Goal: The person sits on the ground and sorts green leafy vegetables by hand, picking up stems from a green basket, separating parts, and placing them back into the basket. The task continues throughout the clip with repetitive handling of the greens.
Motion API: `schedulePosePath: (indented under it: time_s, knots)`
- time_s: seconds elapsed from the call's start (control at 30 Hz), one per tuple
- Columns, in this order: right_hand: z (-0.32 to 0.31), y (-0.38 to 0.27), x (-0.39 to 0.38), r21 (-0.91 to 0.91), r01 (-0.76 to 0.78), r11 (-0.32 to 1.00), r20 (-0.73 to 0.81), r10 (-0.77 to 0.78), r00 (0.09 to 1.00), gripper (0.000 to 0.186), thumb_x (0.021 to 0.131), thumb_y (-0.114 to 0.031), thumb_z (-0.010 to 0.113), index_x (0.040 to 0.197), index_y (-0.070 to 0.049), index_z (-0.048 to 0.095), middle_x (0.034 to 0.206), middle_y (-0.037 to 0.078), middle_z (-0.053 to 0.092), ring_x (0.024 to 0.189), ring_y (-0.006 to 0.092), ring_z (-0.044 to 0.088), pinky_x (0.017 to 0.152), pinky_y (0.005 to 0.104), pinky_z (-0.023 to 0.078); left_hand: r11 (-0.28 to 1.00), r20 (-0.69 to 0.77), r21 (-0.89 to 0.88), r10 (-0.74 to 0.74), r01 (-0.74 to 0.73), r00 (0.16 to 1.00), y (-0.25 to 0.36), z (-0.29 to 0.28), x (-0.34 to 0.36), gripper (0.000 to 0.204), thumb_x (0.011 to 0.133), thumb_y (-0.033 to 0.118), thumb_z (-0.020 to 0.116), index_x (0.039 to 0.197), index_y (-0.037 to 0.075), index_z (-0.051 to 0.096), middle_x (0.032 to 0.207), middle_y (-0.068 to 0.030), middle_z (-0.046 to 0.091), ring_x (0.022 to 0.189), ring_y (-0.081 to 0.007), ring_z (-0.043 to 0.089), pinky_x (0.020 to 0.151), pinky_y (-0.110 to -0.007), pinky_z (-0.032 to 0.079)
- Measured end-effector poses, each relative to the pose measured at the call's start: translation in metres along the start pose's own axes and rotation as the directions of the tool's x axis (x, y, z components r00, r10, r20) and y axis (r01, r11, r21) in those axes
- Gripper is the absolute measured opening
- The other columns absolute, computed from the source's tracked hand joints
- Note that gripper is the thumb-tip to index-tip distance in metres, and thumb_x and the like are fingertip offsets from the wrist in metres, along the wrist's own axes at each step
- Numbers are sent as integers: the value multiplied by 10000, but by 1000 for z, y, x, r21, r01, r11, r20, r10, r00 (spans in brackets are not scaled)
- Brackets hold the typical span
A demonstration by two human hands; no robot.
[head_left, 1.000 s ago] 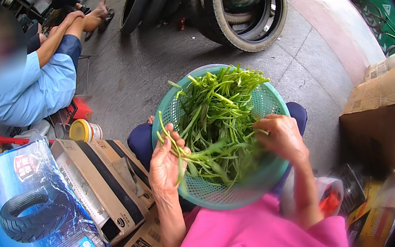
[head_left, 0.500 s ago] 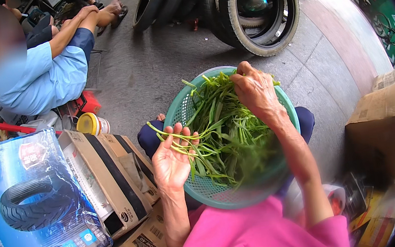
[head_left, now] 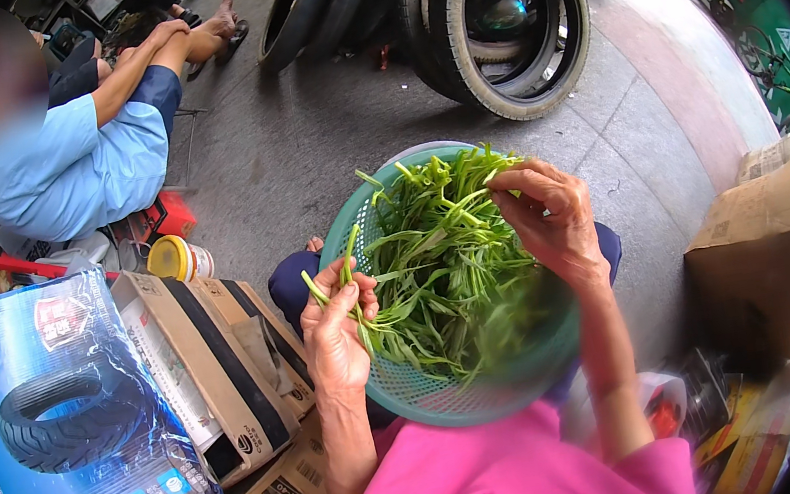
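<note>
A green plastic colander basket (head_left: pixel 414 398) rests across my lap, heaped with long-stemmed leafy greens (head_left: pixel 447 260) that look like water spinach. At the basket's left rim, my left hand (head_left: pixel 335 334) is closed around a few green stems (head_left: pixel 351 250), their pale ends poking up past the fingers and their leaves trailing into the heap. Over the right side of the basket, my right hand (head_left: pixel 555 219) pinches at a green stem with thumb and forefinger. The fingertips partly cover what lies between them. A blurred patch veils the lower right of the heap.
Left of me stand a blue tyre box (head_left: pixel 76 423) and opened cardboard cartons (head_left: pixel 212 343), with a yellow-lidded tub (head_left: pixel 177 258) behind. Tyres (head_left: pixel 515 23) lean ahead. A brown box (head_left: pixel 756 267) is at the right. A person in light blue (head_left: pixel 91 168) sits far left.
My left fingers have curled from an open palm around the stems, which now point upward. My right hand has shifted right and lower, its pinch turned toward the heap.
</note>
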State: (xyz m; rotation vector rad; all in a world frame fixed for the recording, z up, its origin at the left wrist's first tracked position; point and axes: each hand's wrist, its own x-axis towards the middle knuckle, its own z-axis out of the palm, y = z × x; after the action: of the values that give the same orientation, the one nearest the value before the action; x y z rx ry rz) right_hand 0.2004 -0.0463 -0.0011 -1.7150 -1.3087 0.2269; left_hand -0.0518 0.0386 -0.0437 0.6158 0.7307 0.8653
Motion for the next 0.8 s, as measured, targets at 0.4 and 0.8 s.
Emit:
schedulePosePath:
  time_s: [0.4, 0.8]
  knots:
    - [6, -24, -20, 128, 88, 988, 495, -140, 858, 138, 781, -15, 728, 917, -37, 728, 829, 112, 666, 730, 274, 672, 622, 367, 537, 918, 90, 379, -158, 113, 983, 8, 26, -11, 260, 845, 83, 786, 1028, 41, 606, 879, -7, 664, 659, -35, 533, 580, -179, 407]
    - [10, -20, -22, 110, 162, 981, 156, -178, 972, 225, 791, 4, 752, 1014, -10, 725, 899, 134, 694, 697, 271, 691, 612, 335, 560, 915, 81, 8, -402, 402, 912, -11, 12, -6, 167, 908, 46, 689, 1071, 18, 668, 843, -74, 682, 671, -112, 630, 594, -216, 518]
